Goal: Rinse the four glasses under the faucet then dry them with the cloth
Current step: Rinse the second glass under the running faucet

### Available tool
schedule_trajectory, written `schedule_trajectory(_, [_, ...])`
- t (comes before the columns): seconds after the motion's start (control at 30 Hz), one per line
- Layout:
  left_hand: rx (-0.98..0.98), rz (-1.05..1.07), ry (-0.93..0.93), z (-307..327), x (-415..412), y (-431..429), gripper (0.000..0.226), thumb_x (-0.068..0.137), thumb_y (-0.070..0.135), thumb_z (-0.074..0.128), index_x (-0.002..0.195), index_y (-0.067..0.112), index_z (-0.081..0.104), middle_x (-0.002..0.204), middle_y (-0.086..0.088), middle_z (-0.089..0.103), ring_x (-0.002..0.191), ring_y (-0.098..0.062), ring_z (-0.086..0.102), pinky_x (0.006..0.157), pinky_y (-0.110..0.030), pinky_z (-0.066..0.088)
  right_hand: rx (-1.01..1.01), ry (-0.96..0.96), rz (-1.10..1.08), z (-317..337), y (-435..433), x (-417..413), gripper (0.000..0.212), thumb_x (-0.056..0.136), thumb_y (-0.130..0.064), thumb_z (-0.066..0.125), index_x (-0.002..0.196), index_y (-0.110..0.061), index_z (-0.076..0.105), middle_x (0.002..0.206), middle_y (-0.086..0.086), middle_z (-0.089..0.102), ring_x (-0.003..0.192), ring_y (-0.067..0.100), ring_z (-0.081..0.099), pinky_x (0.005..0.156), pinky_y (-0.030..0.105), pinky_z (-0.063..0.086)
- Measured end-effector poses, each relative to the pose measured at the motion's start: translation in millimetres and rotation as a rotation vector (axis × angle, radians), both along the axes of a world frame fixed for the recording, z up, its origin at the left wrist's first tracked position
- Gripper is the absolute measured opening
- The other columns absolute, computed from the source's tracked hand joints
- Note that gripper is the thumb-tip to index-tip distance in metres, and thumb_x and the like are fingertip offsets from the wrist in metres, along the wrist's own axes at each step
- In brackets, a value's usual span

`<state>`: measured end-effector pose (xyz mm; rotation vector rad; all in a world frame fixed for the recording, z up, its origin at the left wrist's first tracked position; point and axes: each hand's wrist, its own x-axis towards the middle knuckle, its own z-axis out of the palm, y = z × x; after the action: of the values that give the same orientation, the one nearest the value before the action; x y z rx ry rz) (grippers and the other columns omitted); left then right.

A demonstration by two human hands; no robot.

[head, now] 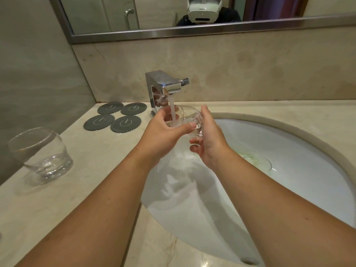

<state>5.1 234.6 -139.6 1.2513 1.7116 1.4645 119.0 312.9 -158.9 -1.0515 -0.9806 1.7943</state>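
A clear glass [187,114] lies tilted on its side under the running stream from the chrome faucet [163,87], above the white sink basin [289,143]. My left hand [163,132] grips it from the left, thumb across its front. My right hand [208,135] cups its base from the right, fingers curled under it. Water runs over the glass and down into the basin. A second clear glass [41,153] stands upright on the counter at the far left. No cloth is in view.
Several dark round coasters [118,117] lie on the beige marble counter [92,170] left of the faucet. A mirror [173,14] hangs above the backsplash. The drain [258,160] sits to the right in the basin, and a wall closes off the left side.
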Motion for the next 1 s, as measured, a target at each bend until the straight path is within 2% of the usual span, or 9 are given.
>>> schedule_trajectory(0.13, [0.007,-0.031,-0.019,-1.4,-0.1,1.8,0.081,0.07,0.035,0.088,0.144,0.031,0.055,0.134,0.01,0.068,0.121,-0.011,0.07,0.11,-0.037,0.052,0.0,0.101,-0.04,1.2,-0.3,-1.5,0.042,0.099,-0.05,0.065,0.111,-0.011,0.072,0.087,0.006,0.066,0.048,0.013,0.047,0.049,0.028,0.035])
schedule_trajectory(0.23, [-0.021,-0.059,-0.069,-2.1,0.9,2.5,0.084,0.07,0.053,0.087,0.145,0.03,0.054,0.134,0.008,0.071,0.124,-0.01,0.068,0.106,-0.036,0.052,0.032,0.107,-0.079,1.8,-0.8,-1.2,0.033,0.097,-0.042,0.065,0.111,-0.012,0.071,0.096,0.003,0.069,0.049,0.014,0.044,0.049,0.027,0.036])
schedule_trajectory(0.33, [-0.086,-0.046,-0.086,2.8,5.0,-1.1,0.087,0.073,0.077,0.083,0.141,0.029,0.056,0.127,0.007,0.072,0.114,-0.011,0.072,0.092,-0.033,0.057,0.082,0.093,-0.1,1.9,0.1,-1.3,0.03,0.095,-0.038,0.064,0.11,-0.012,0.07,0.087,0.006,0.06,0.051,0.017,0.044,0.049,0.028,0.037])
schedule_trajectory(0.47, [-0.044,0.02,-0.084,2.1,4.5,1.2,0.077,0.076,0.07,0.084,0.132,0.023,0.063,0.121,0.004,0.076,0.099,-0.008,0.076,0.076,-0.027,0.056,0.145,0.086,-0.081,1.1,1.4,-3.3,0.027,0.093,-0.038,0.062,0.105,-0.015,0.07,0.086,0.006,0.065,0.054,0.019,0.049,0.049,0.029,0.038])
schedule_trajectory(0.53, [0.001,0.033,-0.061,1.3,2.8,2.3,0.077,0.071,0.064,0.083,0.134,0.025,0.064,0.125,0.009,0.076,0.108,-0.005,0.074,0.082,-0.029,0.057,0.143,0.055,-0.069,0.5,2.6,-3.2,0.034,0.095,-0.044,0.061,0.111,-0.016,0.07,0.094,0.005,0.07,0.056,0.019,0.055,0.05,0.028,0.039])
schedule_trajectory(0.67, [0.043,0.045,-0.003,-0.6,-1.5,1.7,0.09,0.062,0.068,0.086,0.141,0.034,0.06,0.131,0.011,0.073,0.124,-0.009,0.069,0.109,-0.047,0.055,0.086,0.016,-0.071,1.9,1.4,-0.3,0.047,0.099,-0.061,0.059,0.113,-0.018,0.071,0.093,0.005,0.069,0.055,0.016,0.056,0.047,0.027,0.036])
schedule_trajectory(0.83, [0.026,-0.023,-0.046,-1.8,-2.3,1.7,0.085,0.066,0.051,0.089,0.143,0.034,0.057,0.133,0.009,0.071,0.125,-0.013,0.069,0.114,-0.051,0.051,0.044,0.1,-0.093,0.8,1.9,-2.0,0.039,0.099,-0.049,0.065,0.114,-0.014,0.071,0.095,0.006,0.07,0.048,0.016,0.05,0.047,0.026,0.035])
schedule_trajectory(0.93, [-0.002,-0.046,-0.112,-2.7,-1.7,3.5,0.089,0.066,0.06,0.09,0.144,0.033,0.055,0.136,0.006,0.071,0.13,-0.014,0.066,0.115,-0.05,0.05,0.067,0.094,-0.131,0.6,2.5,-1.2,0.034,0.097,-0.041,0.067,0.116,-0.013,0.07,0.091,0.004,0.07,0.051,0.018,0.048,0.047,0.027,0.037])
schedule_trajectory(1.0, [-0.033,-0.045,-0.127,-0.8,0.8,2.4,0.086,0.074,0.067,0.088,0.145,0.033,0.052,0.133,0.011,0.071,0.127,-0.006,0.066,0.107,-0.043,0.054,0.095,0.083,-0.139,1.9,1.3,-0.2,0.032,0.095,-0.038,0.067,0.117,-0.014,0.069,0.087,0.003,0.069,0.053,0.018,0.049,0.048,0.028,0.039])
